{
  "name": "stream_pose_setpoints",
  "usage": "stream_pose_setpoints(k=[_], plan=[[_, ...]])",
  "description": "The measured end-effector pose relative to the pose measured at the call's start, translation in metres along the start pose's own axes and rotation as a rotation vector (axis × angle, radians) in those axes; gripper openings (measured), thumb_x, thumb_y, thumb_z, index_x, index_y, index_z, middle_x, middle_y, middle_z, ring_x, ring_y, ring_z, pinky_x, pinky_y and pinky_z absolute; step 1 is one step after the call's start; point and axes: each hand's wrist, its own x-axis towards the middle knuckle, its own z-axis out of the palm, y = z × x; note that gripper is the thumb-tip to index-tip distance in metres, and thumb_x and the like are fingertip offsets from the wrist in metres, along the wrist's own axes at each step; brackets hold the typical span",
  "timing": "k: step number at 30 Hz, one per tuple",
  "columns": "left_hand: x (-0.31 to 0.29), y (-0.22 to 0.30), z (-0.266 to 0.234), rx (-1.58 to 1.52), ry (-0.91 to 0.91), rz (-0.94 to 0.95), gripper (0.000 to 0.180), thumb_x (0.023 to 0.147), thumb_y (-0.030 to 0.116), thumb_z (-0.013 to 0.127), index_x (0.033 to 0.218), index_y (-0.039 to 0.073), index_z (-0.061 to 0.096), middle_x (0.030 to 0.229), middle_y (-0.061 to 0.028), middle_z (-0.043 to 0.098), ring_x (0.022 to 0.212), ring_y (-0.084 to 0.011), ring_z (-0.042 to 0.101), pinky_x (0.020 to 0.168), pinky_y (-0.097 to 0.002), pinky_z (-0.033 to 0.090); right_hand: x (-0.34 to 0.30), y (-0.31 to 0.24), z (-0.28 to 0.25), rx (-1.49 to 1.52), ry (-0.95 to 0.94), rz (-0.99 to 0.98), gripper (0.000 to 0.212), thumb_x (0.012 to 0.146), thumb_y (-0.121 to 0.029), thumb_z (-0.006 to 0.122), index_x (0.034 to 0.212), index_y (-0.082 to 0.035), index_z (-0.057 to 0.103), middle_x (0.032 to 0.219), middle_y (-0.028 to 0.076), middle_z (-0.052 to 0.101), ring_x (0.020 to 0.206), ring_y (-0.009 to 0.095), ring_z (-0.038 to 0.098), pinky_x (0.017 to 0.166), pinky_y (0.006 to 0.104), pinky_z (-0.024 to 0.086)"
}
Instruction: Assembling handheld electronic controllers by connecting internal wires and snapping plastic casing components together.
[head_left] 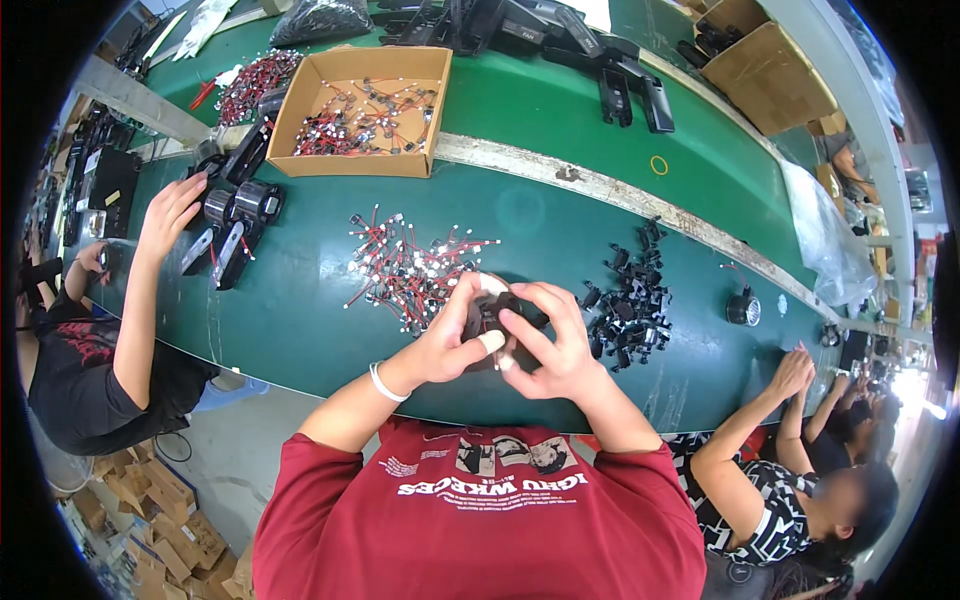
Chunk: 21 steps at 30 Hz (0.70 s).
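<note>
Both hands meet over the near middle of the green table, around a dark round plastic part. My left hand (458,338) grips the part from the left, with white covers on some fingertips and a white band on the wrist. From the other side my right hand (552,345) holds it, thumb and forefinger pressed at its middle. My fingers hide much of the dark round part (490,316). Just beyond my left hand lies a pile of small wired connectors (408,262) with red and black leads. A heap of small black plastic pieces (632,300) sits right of my right hand.
A cardboard box (432,130) of wired parts stands at the back. Black assemblies with round heads (232,232) lie at left, near one co-worker's hand (170,212). At right are a round dark part (743,307) and another person's hands (793,370). A pale rail (600,190) crosses the table.
</note>
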Motion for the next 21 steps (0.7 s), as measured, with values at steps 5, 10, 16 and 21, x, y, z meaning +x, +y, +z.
stream_pose_setpoints(k=[5, 10, 16, 21], plan=[[0.003, 0.000, 0.001, 0.040, 0.012, 0.026, 0.031, 0.091, -0.001, 0.054, 0.118, 0.001, 0.039, 0.108, -0.0123, 0.052, 0.084, -0.0159, 0.062, 0.074, -0.0281, 0.051, -0.004, 0.009, -0.021, 0.117, 0.073, 0.023, 0.054, 0.068, -0.012, 0.072, 0.118, 0.001, 0.057, 0.116, 0.021, 0.057, 0.097, 0.036, 0.063, 0.082, 0.0448, 0.052], [0.007, -0.006, -0.003, 0.359, 0.032, 0.163, 0.034, 0.088, -0.004, 0.052, 0.122, 0.000, 0.047, 0.115, -0.0149, 0.056, 0.095, -0.0238, 0.068, 0.083, -0.0307, 0.050, -0.022, 0.019, -0.049, 0.033, 0.221, 0.162, 0.044, 0.070, -0.004, 0.069, 0.113, 0.003, 0.060, 0.097, 0.017, 0.066, 0.080, 0.027, 0.067, 0.073, 0.0366, 0.054], [0.004, 0.008, 0.000, 0.366, 0.071, 0.124, 0.031, 0.090, -0.003, 0.052, 0.121, 0.000, 0.052, 0.100, -0.0166, 0.069, 0.087, -0.0248, 0.072, 0.078, -0.0332, 0.056, -0.059, 0.038, -0.095, -0.223, 0.576, 0.459, 0.030, 0.078, 0.001, 0.063, 0.108, 0.003, 0.064, 0.080, 0.011, 0.067, 0.073, 0.019, 0.066, 0.072, 0.0295, 0.053], [0.000, 0.007, 0.000, 0.388, 0.037, 0.123, 0.026, 0.089, -0.005, 0.049, 0.115, -0.005, 0.050, 0.096, -0.0176, 0.068, 0.075, -0.0221, 0.069, 0.070, -0.0324, 0.056, -0.102, 0.071, -0.132, -0.291, 0.891, 0.828, 0.014, 0.087, -0.005, 0.063, 0.098, 0.003, 0.067, 0.078, 0.005, 0.068, 0.070, 0.010, 0.062, 0.069, 0.0264, 0.050]])
